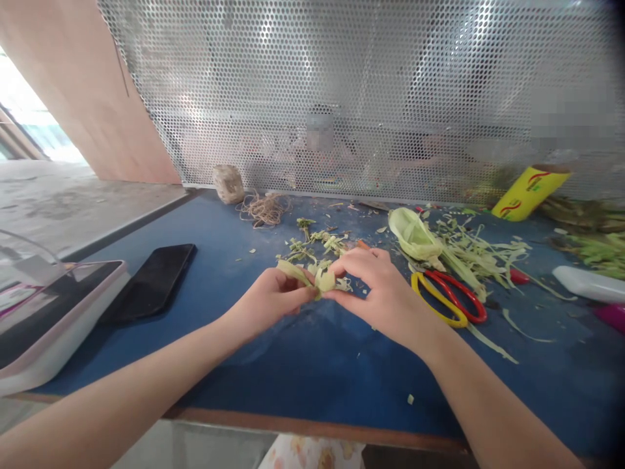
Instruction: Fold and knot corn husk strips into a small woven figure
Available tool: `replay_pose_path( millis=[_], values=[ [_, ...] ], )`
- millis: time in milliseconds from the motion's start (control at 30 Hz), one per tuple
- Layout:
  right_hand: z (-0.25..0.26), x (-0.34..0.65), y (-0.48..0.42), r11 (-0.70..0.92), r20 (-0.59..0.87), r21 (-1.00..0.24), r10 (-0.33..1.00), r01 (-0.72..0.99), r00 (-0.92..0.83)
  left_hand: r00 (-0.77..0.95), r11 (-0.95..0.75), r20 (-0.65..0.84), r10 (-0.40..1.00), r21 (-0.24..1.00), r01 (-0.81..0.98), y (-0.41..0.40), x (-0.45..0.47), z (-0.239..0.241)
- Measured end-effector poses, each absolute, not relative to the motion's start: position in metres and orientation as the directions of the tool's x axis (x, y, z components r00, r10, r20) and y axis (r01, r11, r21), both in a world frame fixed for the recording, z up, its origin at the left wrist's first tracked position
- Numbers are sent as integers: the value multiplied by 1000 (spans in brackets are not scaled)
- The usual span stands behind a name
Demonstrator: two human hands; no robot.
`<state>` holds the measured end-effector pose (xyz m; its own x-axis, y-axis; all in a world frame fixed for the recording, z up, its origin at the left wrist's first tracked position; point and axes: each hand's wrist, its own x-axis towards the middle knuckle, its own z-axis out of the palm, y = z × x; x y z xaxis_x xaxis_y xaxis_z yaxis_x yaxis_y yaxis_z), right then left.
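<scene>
Over the middle of the blue table, both hands meet at a pale green, folded husk-like leaf piece [323, 280]. My left hand [276, 291] grips its left side between thumb and curled fingers. Its right side is in the fingertips of my right hand [374, 283]. Just beyond them lie small green sprigs [312, 247] and scattered bits. To the right of my right hand rest scissors with one yellow and one red handle [454, 296]. Behind the scissors sits a larger hollow green husk [415, 236] beside a heap of shredded green strips [478, 251].
At left are a black phone [159, 280] and a pinkish-white tray-like case [73, 339]. Tangled twine [263, 210] and a pale roll [228, 183] lie at the back. A yellow tube [530, 192] leans at right, near a white object [588, 282]. A perforated metal panel [303, 78] stands behind.
</scene>
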<state>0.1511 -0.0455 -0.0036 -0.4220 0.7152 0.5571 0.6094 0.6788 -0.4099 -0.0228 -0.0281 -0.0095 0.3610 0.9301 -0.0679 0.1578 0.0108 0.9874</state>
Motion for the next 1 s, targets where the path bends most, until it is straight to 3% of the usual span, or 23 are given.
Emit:
replay_pose_path(
  millis=[167,400,533,600,700,867,1000],
  values=[
    [-10,143,-44,652,573,-483,740,584,-352,435,-54,-24,900,985,166,-28,-24,-12],
    [-14,145,-40,757,606,-256,610,602,-510,485,-22,-78,871,980,197,-29,-25,-11],
    [-10,152,-41,803,536,-165,560,572,-631,484,-11,-90,870,979,201,-29,-26,-9],
    [-7,155,-41,816,501,-201,562,543,-659,483,-15,-88,871,979,204,-30,-26,-7],
    [-4,156,-42,808,510,-353,589,472,-627,482,-47,-67,874,974,222,-32,-27,-5],
    [-6,151,-43,599,441,-674,796,433,-415,542,-133,-40,839,952,276,-34,-27,-3],
    [-11,144,-43,637,491,-645,768,421,-410,601,-188,-45,798,929,319,-35,-27,-7]
  ],
)
